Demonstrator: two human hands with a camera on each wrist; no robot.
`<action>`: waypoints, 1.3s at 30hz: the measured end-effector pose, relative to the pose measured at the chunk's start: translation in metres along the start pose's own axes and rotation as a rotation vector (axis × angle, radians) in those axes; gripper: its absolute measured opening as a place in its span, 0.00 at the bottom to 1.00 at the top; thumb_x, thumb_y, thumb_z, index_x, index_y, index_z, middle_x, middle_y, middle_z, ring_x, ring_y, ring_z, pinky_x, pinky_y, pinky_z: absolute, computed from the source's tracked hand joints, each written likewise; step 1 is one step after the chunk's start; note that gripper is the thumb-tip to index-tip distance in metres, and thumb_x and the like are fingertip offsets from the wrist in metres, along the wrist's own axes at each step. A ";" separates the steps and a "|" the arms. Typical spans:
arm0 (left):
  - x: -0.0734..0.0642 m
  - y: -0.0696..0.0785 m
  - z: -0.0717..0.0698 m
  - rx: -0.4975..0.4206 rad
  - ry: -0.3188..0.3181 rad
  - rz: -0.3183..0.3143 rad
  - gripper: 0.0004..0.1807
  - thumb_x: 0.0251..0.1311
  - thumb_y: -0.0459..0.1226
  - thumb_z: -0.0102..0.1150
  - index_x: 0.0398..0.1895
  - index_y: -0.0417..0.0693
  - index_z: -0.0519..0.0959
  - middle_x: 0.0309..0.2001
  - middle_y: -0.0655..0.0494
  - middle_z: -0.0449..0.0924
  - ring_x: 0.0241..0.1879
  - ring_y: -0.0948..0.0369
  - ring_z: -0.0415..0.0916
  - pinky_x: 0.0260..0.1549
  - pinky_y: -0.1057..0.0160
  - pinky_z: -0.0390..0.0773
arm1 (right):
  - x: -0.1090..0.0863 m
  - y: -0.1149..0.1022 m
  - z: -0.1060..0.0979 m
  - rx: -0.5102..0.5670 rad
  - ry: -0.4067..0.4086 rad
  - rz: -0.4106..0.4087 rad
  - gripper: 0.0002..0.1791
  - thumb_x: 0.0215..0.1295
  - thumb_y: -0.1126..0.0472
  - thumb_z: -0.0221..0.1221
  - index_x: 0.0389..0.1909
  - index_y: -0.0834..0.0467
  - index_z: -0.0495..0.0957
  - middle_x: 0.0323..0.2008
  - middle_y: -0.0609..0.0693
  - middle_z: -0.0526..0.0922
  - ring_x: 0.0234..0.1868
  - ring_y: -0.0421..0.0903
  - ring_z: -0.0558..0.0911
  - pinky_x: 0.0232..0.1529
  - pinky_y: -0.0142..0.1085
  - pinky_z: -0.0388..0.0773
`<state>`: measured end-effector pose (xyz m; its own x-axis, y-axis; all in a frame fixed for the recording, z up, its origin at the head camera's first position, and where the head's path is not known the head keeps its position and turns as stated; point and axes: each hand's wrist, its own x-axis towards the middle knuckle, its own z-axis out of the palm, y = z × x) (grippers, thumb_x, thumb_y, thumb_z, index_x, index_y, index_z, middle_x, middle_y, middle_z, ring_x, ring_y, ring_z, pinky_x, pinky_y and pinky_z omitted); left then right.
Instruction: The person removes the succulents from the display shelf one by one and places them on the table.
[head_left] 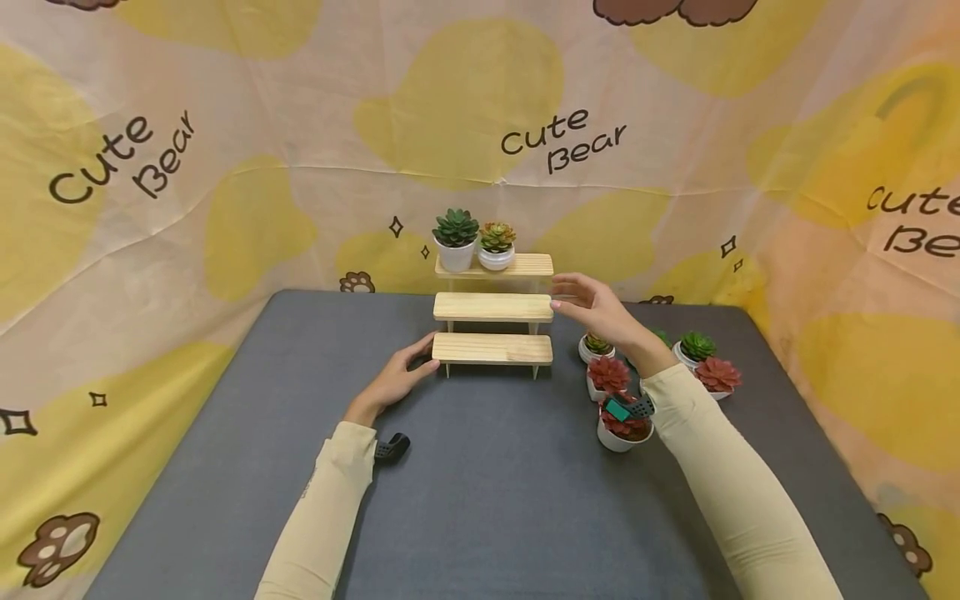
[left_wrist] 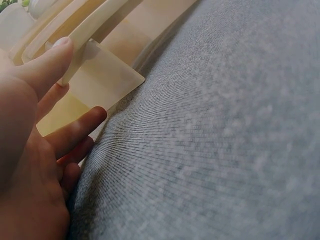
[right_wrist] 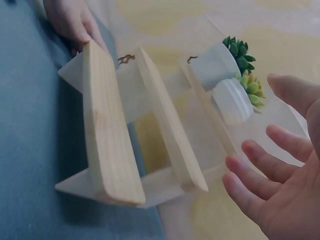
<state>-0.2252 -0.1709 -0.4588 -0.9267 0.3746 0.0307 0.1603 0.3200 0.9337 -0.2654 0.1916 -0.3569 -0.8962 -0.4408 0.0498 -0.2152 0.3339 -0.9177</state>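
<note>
A three-tier wooden display stand (head_left: 492, 348) with translucent side supports stands at the table's back. My left hand (head_left: 393, 379) holds the left end of its lowest shelf, thumb at the front edge and index finger behind, as the left wrist view shows. On the top shelf, toward the left, sit a dark green potted succulent (head_left: 455, 242) and a smaller yellow-orange potted succulent (head_left: 497, 247). My right hand (head_left: 596, 310) hovers beside the stand's right end. In the right wrist view its fingers (right_wrist: 257, 175) are spread and hold nothing.
Right of the stand, several potted succulents stand on the grey table (head_left: 480, 492), including a red one (head_left: 608, 375) and a green one (head_left: 697, 345). My right forearm partly hides this group. A patterned cloth (head_left: 480, 100) hangs behind the table.
</note>
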 end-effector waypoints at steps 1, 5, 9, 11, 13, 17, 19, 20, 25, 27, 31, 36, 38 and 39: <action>0.000 0.000 0.000 0.001 0.000 0.001 0.35 0.74 0.35 0.55 0.79 0.37 0.55 0.69 0.31 0.69 0.75 0.39 0.58 0.75 0.37 0.52 | 0.005 -0.001 0.001 0.008 0.006 -0.006 0.31 0.77 0.59 0.55 0.75 0.63 0.60 0.74 0.65 0.65 0.74 0.64 0.66 0.72 0.60 0.64; 0.001 0.001 0.000 0.006 0.001 0.007 0.35 0.74 0.35 0.54 0.79 0.36 0.55 0.70 0.31 0.69 0.75 0.39 0.58 0.75 0.37 0.52 | 0.023 -0.007 0.006 0.041 0.038 -0.003 0.33 0.75 0.60 0.56 0.76 0.63 0.58 0.74 0.66 0.64 0.74 0.64 0.66 0.73 0.59 0.64; 0.002 0.000 -0.001 0.017 0.000 0.016 0.35 0.74 0.34 0.54 0.79 0.35 0.54 0.70 0.31 0.68 0.75 0.38 0.57 0.74 0.36 0.53 | 0.041 -0.012 0.010 0.027 0.084 0.006 0.34 0.74 0.60 0.58 0.77 0.62 0.58 0.73 0.67 0.65 0.73 0.63 0.68 0.72 0.57 0.66; 0.003 -0.001 -0.001 0.017 0.000 0.022 0.35 0.74 0.34 0.53 0.79 0.35 0.54 0.70 0.31 0.68 0.76 0.39 0.57 0.74 0.36 0.53 | 0.049 -0.014 0.013 0.009 0.111 0.002 0.35 0.73 0.61 0.59 0.76 0.62 0.59 0.72 0.67 0.66 0.71 0.63 0.70 0.71 0.57 0.67; 0.003 -0.001 -0.001 0.011 0.001 0.026 0.35 0.74 0.34 0.54 0.79 0.36 0.54 0.71 0.31 0.68 0.76 0.39 0.57 0.74 0.36 0.52 | 0.057 -0.018 0.016 -0.004 0.131 -0.012 0.35 0.72 0.62 0.59 0.76 0.62 0.59 0.72 0.68 0.67 0.70 0.64 0.70 0.71 0.56 0.67; 0.001 -0.002 0.000 0.010 -0.006 0.018 0.35 0.74 0.35 0.54 0.79 0.37 0.55 0.71 0.32 0.68 0.76 0.40 0.57 0.75 0.37 0.53 | 0.069 -0.023 0.022 -0.008 0.152 -0.028 0.37 0.70 0.63 0.61 0.76 0.64 0.58 0.72 0.69 0.66 0.70 0.65 0.69 0.72 0.56 0.66; -0.001 -0.003 0.001 0.014 -0.012 0.008 0.35 0.74 0.35 0.54 0.79 0.37 0.55 0.71 0.32 0.68 0.76 0.39 0.58 0.74 0.37 0.54 | 0.075 -0.024 0.025 -0.009 0.152 -0.021 0.38 0.69 0.63 0.62 0.77 0.64 0.57 0.72 0.69 0.66 0.71 0.65 0.68 0.72 0.56 0.66; -0.001 -0.004 0.001 0.016 -0.013 0.004 0.35 0.74 0.35 0.55 0.79 0.37 0.55 0.71 0.32 0.68 0.76 0.40 0.58 0.74 0.37 0.54 | 0.077 -0.024 0.026 -0.007 0.154 -0.016 0.39 0.68 0.63 0.62 0.77 0.64 0.57 0.72 0.69 0.66 0.71 0.66 0.68 0.72 0.55 0.66; 0.003 -0.015 0.004 0.009 -0.010 0.004 0.35 0.74 0.35 0.54 0.79 0.38 0.55 0.72 0.33 0.67 0.76 0.40 0.57 0.75 0.37 0.53 | 0.086 -0.027 0.029 0.001 0.174 0.010 0.42 0.66 0.64 0.64 0.78 0.61 0.55 0.71 0.67 0.66 0.71 0.65 0.67 0.73 0.55 0.65; 0.007 -0.024 0.004 0.012 -0.004 0.007 0.35 0.74 0.35 0.53 0.80 0.39 0.54 0.72 0.33 0.67 0.76 0.40 0.57 0.75 0.36 0.53 | 0.090 -0.028 0.030 0.018 0.170 0.018 0.44 0.65 0.64 0.65 0.78 0.61 0.54 0.71 0.67 0.67 0.71 0.64 0.68 0.72 0.55 0.65; 0.012 -0.039 0.004 0.010 0.008 0.007 0.35 0.74 0.36 0.54 0.80 0.43 0.54 0.73 0.35 0.66 0.77 0.41 0.57 0.75 0.37 0.52 | 0.099 -0.028 0.035 0.047 0.142 0.033 0.46 0.65 0.67 0.65 0.79 0.62 0.51 0.71 0.69 0.66 0.71 0.64 0.69 0.72 0.52 0.67; 0.014 -0.042 0.001 -0.004 0.010 0.015 0.35 0.74 0.39 0.55 0.80 0.46 0.56 0.72 0.38 0.68 0.77 0.44 0.57 0.76 0.39 0.53 | 0.108 -0.029 0.041 0.069 0.154 0.048 0.47 0.64 0.68 0.66 0.79 0.62 0.50 0.68 0.70 0.70 0.67 0.63 0.73 0.69 0.51 0.71; 0.014 -0.041 0.000 -0.004 0.009 0.018 0.36 0.74 0.39 0.55 0.80 0.46 0.56 0.72 0.38 0.69 0.77 0.44 0.57 0.76 0.39 0.52 | 0.111 -0.031 0.043 0.060 0.171 0.053 0.47 0.63 0.67 0.67 0.78 0.62 0.51 0.67 0.69 0.71 0.65 0.62 0.74 0.67 0.51 0.72; 0.013 -0.041 0.000 -0.003 0.010 0.017 0.36 0.74 0.40 0.55 0.80 0.46 0.56 0.72 0.38 0.69 0.77 0.44 0.57 0.76 0.39 0.52 | 0.111 -0.032 0.045 0.055 0.176 0.059 0.46 0.63 0.67 0.67 0.78 0.62 0.52 0.66 0.69 0.72 0.65 0.62 0.74 0.67 0.51 0.72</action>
<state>-0.2441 -0.1794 -0.4965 -0.9272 0.3712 0.0498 0.1746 0.3110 0.9342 -0.3410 0.0948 -0.3397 -0.9616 -0.2678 0.0592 -0.1432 0.3062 -0.9411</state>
